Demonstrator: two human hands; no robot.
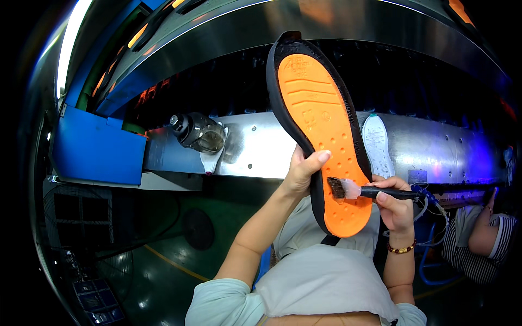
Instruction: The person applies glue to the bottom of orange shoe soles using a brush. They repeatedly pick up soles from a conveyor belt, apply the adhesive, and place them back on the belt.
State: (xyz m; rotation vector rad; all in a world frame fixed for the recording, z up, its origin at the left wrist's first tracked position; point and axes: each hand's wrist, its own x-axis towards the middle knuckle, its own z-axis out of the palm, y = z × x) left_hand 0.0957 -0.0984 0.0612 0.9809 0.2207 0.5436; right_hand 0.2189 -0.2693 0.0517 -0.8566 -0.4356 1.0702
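Observation:
A black shoe sole (276,103) with an orange insert (315,111) is tilted up in front of me, its toe end pointing away. My left hand (303,173) grips its left edge, thumb lying over the orange face. In my right hand (396,206) is a brush (387,193) with a black handle, a pale translucent ferrule and dark bristles. The bristles rest on the lower part of the orange insert. My right fingers wrap round the handle close to the sole's right edge.
Beyond the sole runs a metal ledge (266,146). On it are a clear bottle with a black cap (201,133) and a white insole (377,144). A blue machine cover (98,144) is at left. Another person in striped clothing (462,250) sits at right.

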